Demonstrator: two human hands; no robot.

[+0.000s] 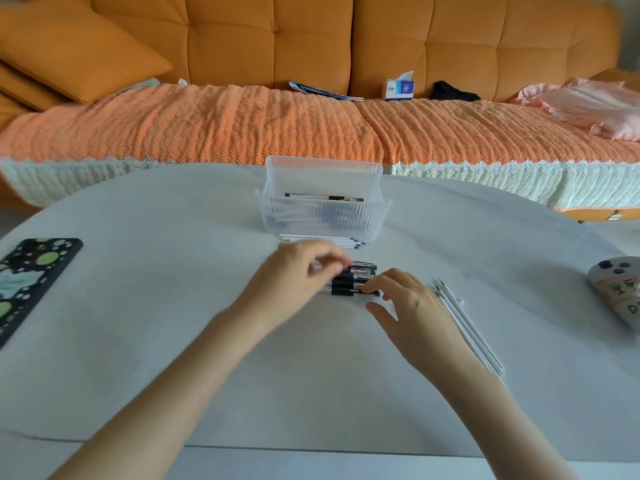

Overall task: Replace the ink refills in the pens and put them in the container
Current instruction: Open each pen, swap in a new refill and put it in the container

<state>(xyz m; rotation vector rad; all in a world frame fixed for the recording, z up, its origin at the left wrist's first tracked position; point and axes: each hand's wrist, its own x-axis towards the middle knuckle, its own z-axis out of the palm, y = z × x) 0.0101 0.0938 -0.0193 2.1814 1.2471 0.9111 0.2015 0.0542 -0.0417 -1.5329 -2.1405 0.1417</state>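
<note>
Left hand (298,277) is motion-blurred over the left end of the pens (353,284); its fingers are bent, but I cannot tell whether they clamp one. The pens lie bunched on the table (138,341) just in front of the container (322,216), partly covered by both hands. Right hand (407,306) has its fingers spread apart, tips touching the pens' right ends. The container's ribbed walls smear its contents. A row of refills (325,241) lies against its near wall, and spare refills (467,327) lie nearer and to its right. A phone (31,282) far to its left and a remote (620,289) far to its right are both cut off. A sofa (311,39) stands behind.
</note>
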